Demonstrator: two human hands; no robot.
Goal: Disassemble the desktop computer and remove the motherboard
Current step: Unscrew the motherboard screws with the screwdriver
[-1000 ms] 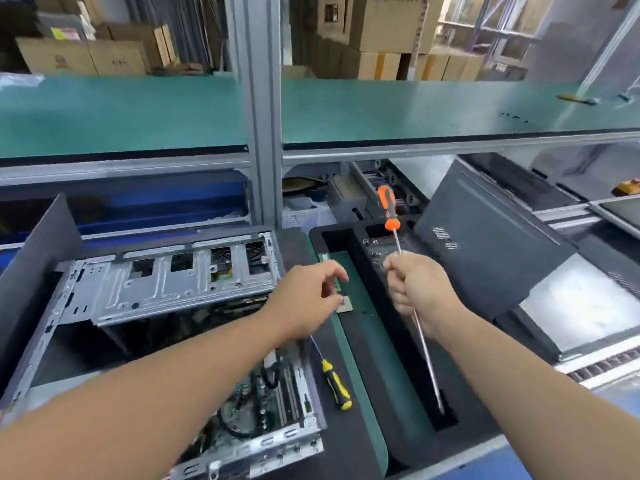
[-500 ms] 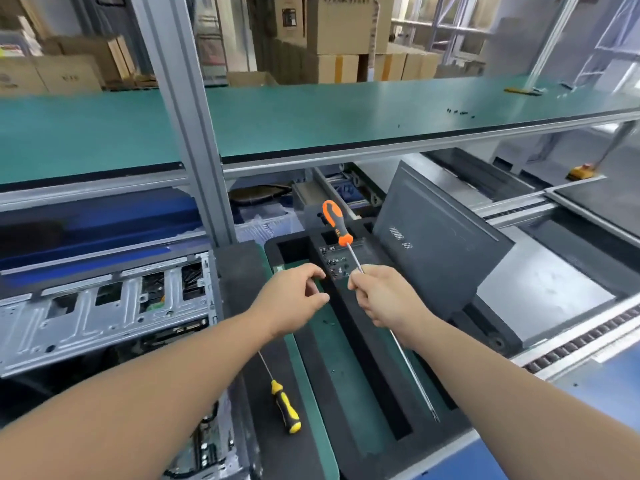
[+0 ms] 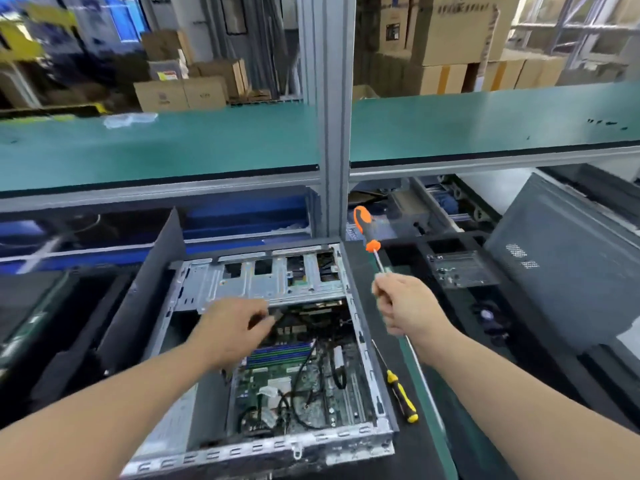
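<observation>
We count two screwdrivers: one orange (image 3: pixel 367 229), one yellow (image 3: pixel 401 398). One open case (image 3: pixel 263 358), one motherboard (image 3: pixel 298 386) inside. One loose panel (image 3: pixel 568 261). Two hands: left (image 3: pixel 235 327), right (image 3: pixel 403 304).

left fingertips (image 3: pixel 266 318): blurred, grip unclear
motherboard (image 3: pixel 294 379): far end hidden under drive cage (image 3: pixel 263 282)
orange screwdriver (image 3: pixel 367 230): tip hidden behind right arm

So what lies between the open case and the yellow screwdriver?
Head view: only bare black mat between the case wall and the yellow screwdriver.
</observation>
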